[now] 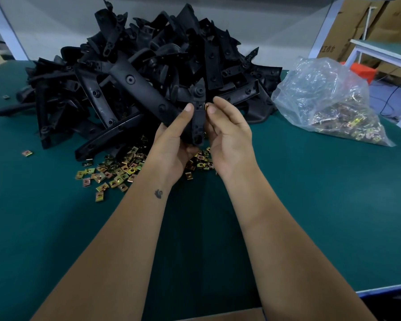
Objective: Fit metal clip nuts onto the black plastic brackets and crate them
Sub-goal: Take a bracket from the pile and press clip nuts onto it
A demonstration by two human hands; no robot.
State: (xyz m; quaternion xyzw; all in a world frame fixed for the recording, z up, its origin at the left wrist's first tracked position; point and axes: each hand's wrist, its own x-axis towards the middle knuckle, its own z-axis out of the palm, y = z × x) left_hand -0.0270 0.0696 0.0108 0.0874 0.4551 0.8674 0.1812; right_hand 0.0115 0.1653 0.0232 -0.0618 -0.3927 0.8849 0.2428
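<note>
My left hand grips a black plastic bracket upright in front of me, thumb on its left side. My right hand pinches a small metal clip nut against the bracket's right edge; only a sliver of the nut shows between thumb and finger. Behind the hands rises a big heap of black brackets. Loose brass-coloured clip nuts lie scattered on the green table under and left of my hands.
A clear plastic bag of clip nuts sits at the right. Single stray nuts lie at the left. Cardboard boxes and a white bench stand beyond the table's right edge. A cardboard edge shows at the bottom.
</note>
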